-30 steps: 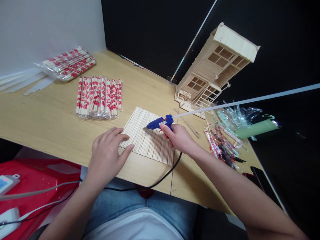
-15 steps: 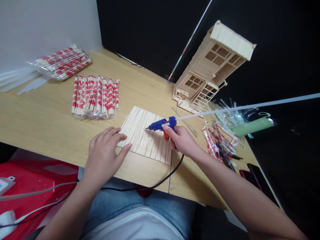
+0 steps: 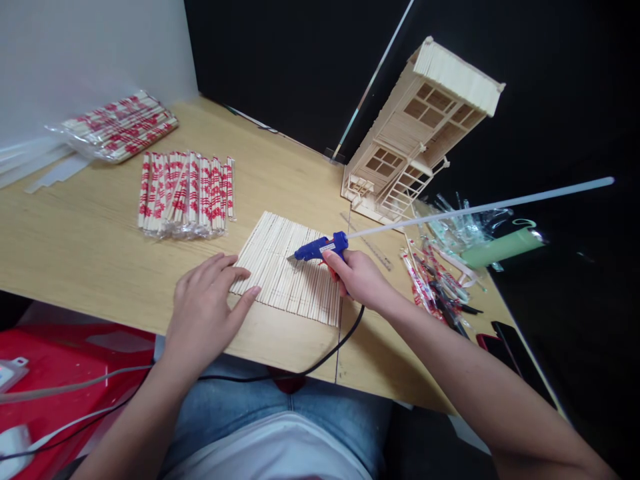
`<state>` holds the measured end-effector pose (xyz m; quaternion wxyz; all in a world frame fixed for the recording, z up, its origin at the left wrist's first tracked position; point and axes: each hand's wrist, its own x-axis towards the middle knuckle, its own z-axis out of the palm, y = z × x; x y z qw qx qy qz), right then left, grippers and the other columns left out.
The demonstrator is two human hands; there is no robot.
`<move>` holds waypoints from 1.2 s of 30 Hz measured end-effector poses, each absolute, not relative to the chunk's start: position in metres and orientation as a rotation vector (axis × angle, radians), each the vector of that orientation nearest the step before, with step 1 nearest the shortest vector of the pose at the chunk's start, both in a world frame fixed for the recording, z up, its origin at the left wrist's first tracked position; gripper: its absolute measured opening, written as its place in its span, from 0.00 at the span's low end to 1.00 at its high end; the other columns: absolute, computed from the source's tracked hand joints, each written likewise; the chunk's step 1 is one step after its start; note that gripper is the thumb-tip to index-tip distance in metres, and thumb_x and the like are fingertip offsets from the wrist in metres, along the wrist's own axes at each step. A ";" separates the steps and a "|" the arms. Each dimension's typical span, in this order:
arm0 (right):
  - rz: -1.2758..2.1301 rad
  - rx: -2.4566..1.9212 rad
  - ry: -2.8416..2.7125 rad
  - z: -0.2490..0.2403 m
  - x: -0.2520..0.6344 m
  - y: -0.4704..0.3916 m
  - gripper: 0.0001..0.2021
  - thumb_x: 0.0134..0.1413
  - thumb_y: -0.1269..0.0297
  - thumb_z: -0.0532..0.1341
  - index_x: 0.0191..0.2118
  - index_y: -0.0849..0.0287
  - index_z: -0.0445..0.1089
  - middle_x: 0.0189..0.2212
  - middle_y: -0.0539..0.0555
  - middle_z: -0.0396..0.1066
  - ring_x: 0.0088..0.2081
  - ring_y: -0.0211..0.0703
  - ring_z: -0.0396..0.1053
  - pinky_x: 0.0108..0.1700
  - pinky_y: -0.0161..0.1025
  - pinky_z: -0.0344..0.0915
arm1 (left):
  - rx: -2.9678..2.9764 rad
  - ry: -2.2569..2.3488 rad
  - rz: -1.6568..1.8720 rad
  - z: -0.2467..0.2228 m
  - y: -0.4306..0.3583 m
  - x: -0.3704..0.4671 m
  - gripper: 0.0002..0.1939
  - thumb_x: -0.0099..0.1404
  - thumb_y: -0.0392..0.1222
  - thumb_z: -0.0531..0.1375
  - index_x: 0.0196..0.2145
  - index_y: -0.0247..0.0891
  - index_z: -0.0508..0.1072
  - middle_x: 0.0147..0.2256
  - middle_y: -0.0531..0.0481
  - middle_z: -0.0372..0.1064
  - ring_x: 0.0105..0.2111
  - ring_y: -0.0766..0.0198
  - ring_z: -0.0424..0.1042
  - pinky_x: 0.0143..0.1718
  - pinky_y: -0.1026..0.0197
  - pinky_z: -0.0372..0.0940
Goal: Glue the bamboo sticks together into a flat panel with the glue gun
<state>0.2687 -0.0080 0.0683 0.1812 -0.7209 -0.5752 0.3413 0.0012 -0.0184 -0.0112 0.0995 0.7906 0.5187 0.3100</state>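
At mat (image 3: 280,283) edge with left hand (image 3: 205,305) spread, gripping glue gun (image 3: 319,249) in right hand (image 3: 363,276) — on tabletop (image 3: 115,267), before black wall (image 3: 270,60).

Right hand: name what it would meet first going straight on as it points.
With its blue hot-glue gun leading, the right hand would probably meet the panel of wooden sticks first; depth leaves any present contact unclear.

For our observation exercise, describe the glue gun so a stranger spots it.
On the table, find the pale stick panel by the left hand. The right hand holds the glue gun over it; its blue body and long white rod set it apart from the panel.
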 end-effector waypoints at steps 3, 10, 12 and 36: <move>0.921 -2.077 -1.635 0.068 0.271 -0.009 0.21 0.69 0.49 0.54 0.26 0.55 0.63 0.12 0.47 0.64 0.16 0.38 0.65 0.23 0.35 0.58 | 2.337 1.533 0.917 -0.011 -0.018 0.001 0.16 0.73 0.55 0.55 0.47 0.42 0.73 0.58 0.41 0.71 0.63 0.45 0.65 0.63 0.40 0.59; 0.995 -2.048 -1.552 0.068 0.279 -0.018 0.23 0.69 0.49 0.54 0.24 0.56 0.63 0.11 0.48 0.64 0.15 0.36 0.63 0.21 0.33 0.57 | 2.357 1.538 0.909 -0.012 -0.018 0.001 0.17 0.73 0.56 0.55 0.46 0.42 0.73 0.57 0.41 0.71 0.63 0.46 0.66 0.62 0.40 0.59; 1.047 -2.015 -1.498 0.070 0.280 -0.020 0.23 0.69 0.49 0.54 0.24 0.57 0.65 0.10 0.47 0.63 0.14 0.35 0.61 0.20 0.32 0.57 | 2.361 1.538 0.901 -0.012 -0.018 0.001 0.18 0.73 0.57 0.54 0.47 0.42 0.73 0.58 0.40 0.71 0.62 0.46 0.66 0.62 0.41 0.60; 0.948 -2.110 -1.566 0.070 0.288 -0.025 0.23 0.69 0.48 0.55 0.24 0.56 0.63 0.11 0.47 0.63 0.14 0.36 0.63 0.21 0.33 0.58 | 2.359 1.536 0.908 -0.012 -0.016 0.001 0.18 0.72 0.57 0.54 0.46 0.42 0.74 0.57 0.41 0.71 0.62 0.46 0.67 0.62 0.40 0.60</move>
